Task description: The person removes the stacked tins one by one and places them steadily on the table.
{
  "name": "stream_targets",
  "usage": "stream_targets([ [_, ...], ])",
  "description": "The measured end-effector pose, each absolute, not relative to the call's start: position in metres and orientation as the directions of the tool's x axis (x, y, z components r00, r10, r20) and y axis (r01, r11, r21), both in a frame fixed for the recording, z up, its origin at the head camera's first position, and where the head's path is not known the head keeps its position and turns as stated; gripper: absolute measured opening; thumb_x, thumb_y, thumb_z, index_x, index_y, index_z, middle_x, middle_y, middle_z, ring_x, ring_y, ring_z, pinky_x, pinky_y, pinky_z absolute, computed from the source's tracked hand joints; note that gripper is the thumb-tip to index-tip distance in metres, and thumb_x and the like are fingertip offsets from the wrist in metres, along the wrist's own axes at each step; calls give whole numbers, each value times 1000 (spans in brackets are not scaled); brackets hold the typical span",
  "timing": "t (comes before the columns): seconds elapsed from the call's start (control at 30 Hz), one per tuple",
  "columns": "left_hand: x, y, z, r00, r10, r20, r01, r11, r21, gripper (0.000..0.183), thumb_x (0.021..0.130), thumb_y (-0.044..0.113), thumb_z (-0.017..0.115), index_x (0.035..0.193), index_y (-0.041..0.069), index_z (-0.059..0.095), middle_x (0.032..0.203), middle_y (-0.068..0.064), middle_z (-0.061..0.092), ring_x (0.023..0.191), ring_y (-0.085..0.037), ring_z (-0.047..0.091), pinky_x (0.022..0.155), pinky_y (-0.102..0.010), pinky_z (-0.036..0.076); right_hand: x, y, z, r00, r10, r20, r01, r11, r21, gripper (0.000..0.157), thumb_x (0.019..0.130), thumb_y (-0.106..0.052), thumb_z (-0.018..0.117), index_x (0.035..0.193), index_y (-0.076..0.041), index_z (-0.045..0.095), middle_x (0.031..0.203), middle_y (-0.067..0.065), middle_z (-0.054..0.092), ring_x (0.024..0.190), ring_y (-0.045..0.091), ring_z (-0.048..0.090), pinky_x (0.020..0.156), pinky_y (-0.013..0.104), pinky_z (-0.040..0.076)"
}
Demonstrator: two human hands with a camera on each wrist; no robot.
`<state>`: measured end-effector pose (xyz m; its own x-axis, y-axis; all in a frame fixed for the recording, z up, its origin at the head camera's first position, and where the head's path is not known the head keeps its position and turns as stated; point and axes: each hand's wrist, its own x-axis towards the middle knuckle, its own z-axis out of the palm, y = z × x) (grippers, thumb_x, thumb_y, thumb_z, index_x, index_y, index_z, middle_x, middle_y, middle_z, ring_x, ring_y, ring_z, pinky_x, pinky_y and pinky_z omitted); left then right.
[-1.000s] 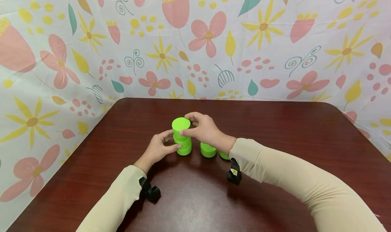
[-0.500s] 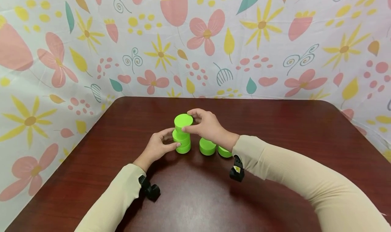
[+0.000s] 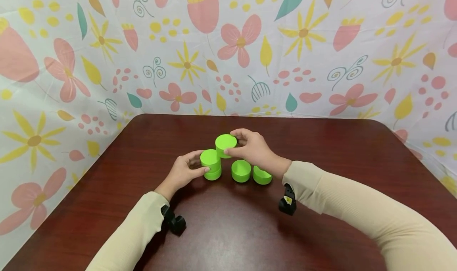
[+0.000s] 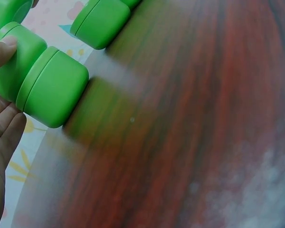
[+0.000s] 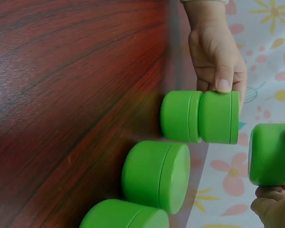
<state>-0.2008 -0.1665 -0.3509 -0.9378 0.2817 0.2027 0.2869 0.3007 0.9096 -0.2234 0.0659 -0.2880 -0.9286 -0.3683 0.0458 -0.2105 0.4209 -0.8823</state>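
Observation:
Several round, bright green lidded jars are before me. Two stand stacked: the lower jar (image 3: 213, 175) rests on the table and the upper jar (image 5: 218, 116) sits on its lid. My left hand (image 3: 181, 172) grips the upper one from the left, thumb at the near side and fingers behind. Raised to the right of the stack is another jar (image 3: 225, 145), pinched between thumb and fingers of my right hand (image 3: 254, 147). In the right wrist view this held jar (image 5: 268, 154) is apart from the stack, with its lid away from the table.
Right of the stack, two more green jars stand side by side, a nearer-to-stack jar (image 3: 240, 172) and a farther one (image 3: 262, 177). All are on a dark red-brown wooden table (image 3: 221, 231). A flower-patterned cloth (image 3: 228, 56) hangs behind it.
My right hand has lifted its jar off the top of the stack and carried it to the right. My left hand stays at the stack.

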Motion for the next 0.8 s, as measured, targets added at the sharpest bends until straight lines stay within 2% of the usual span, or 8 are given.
stream_targets([
  [0.17,-201,-167,-352,-935,280,216,299,304,904,51,79,0,71,126,-4,52,119,-23,60,110,-36,58,92,-46,47,-222,73,-290,-936,-348,49,-202,419,-885,61,78,-22,75,131,-9,49,130,8,54,119,23,53,90,38,49],
  [0.47,-201,-168,-351,-940,274,204,290,322,901,51,79,1,71,126,-4,53,118,-23,60,110,-36,58,93,-48,46,-222,90,-296,-949,-313,33,-172,428,-888,62,79,-21,74,133,-8,47,132,9,52,121,24,51,91,39,48],
  [0.8,-212,-173,-368,-938,280,205,291,317,903,52,80,3,71,129,0,52,120,-20,60,110,-33,58,93,-46,47,-222,104,-303,-958,-280,66,-186,430,-883,58,79,-16,73,130,-4,48,124,14,58,111,25,58,84,34,51],
])
